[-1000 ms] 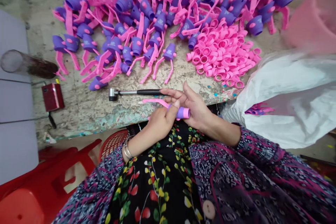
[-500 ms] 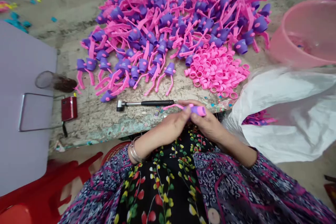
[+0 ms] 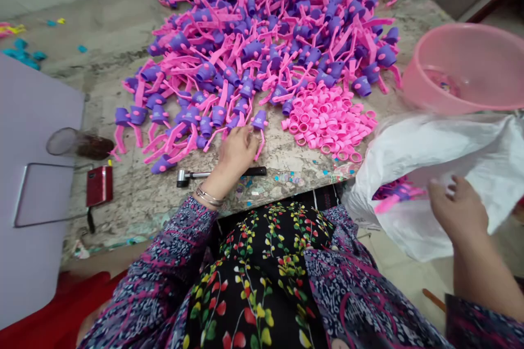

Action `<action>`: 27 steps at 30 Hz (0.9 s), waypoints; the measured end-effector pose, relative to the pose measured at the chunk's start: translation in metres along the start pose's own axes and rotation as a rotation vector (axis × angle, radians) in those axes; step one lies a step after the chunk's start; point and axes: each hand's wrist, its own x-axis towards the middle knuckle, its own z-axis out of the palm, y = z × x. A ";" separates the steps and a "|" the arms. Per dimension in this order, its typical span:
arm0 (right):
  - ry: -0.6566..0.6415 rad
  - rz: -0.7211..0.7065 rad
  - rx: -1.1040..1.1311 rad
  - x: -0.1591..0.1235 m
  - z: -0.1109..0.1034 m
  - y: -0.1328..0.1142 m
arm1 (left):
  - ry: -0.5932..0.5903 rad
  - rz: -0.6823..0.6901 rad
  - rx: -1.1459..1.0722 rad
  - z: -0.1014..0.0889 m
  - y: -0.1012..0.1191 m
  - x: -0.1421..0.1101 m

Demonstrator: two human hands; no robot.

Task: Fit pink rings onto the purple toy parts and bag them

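Observation:
My left hand point(image 3: 238, 148) is at the near edge of the heap, its fingers curled on a purple cup-shaped plastic piece with pink legs point(image 3: 259, 120). Part of that piece is hidden behind the fingers. Over the mouth of a white plastic bag point(image 3: 429, 240), my right hand point(image 3: 460, 210) is held with its fingers apart and holds nothing. To its left, a blurred pink and purple piece point(image 3: 395, 198) shows at the bag's opening, above similar pieces inside; whether it is falling or lying there I cannot tell.
A big heap of purple and pink pieces point(image 3: 262, 49) covers the table, with a pile of pink rings point(image 3: 329, 120) at its near right. A small hammer point(image 3: 254, 171) lies near the front edge. Around are a pink basin point(image 3: 413, 76), a glass point(image 3: 92, 145) and a red box-like object point(image 3: 99, 184).
The hands were together, holding a piece with a pink ring on its end. They have parted: my right hand moved right to the bag and let go; my left reached forward to the heap.

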 end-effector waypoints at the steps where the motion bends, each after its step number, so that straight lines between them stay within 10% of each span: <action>1: 0.088 0.053 -0.070 -0.001 0.002 -0.009 | -0.015 -0.016 0.026 0.001 0.004 0.006; 9: -0.104 -0.325 -0.272 0.024 0.035 -0.111 | -0.057 -0.098 0.168 0.005 0.026 0.031; 16: -0.175 -0.311 -0.446 0.032 0.044 -0.115 | 0.018 0.079 -0.366 -0.010 0.004 0.004; 21: -0.056 -0.405 0.037 0.015 0.028 -0.148 | -0.213 -0.101 -1.190 -0.034 0.007 -0.031; 24: -0.296 -0.309 0.511 0.003 0.028 -0.189 | -0.546 -0.286 -1.407 -0.040 0.011 -0.056; 27: -0.551 -0.162 0.887 -0.006 0.036 -0.226 | -0.626 -0.411 -1.445 -0.038 0.015 -0.080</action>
